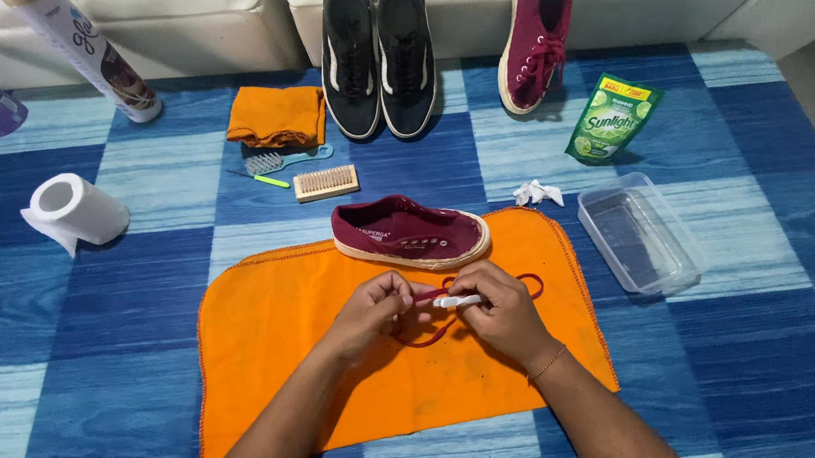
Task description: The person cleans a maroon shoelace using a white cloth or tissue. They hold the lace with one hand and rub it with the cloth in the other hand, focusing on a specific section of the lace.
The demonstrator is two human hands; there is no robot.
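A pair of black sneakers point(379, 52) sits at top centre, a folded orange rag point(278, 115) left of it. A paper roll point(76, 210) lies at left, a clear plastic tub point(638, 234) at right.

A maroon canvas shoe with a cream sole point(410, 232) lies on a bright orange cloth with stitched edging point(298, 328), spread over a rug checked in dark and pale blue squares point(163, 186). A maroon lace point(429, 335) matches it, as does the second maroon lace-up shoe point(535, 37). Beside that stand a pair of black shoes with white side stripes point(379, 52) and a green pouch with yellow lettering point(614, 119).
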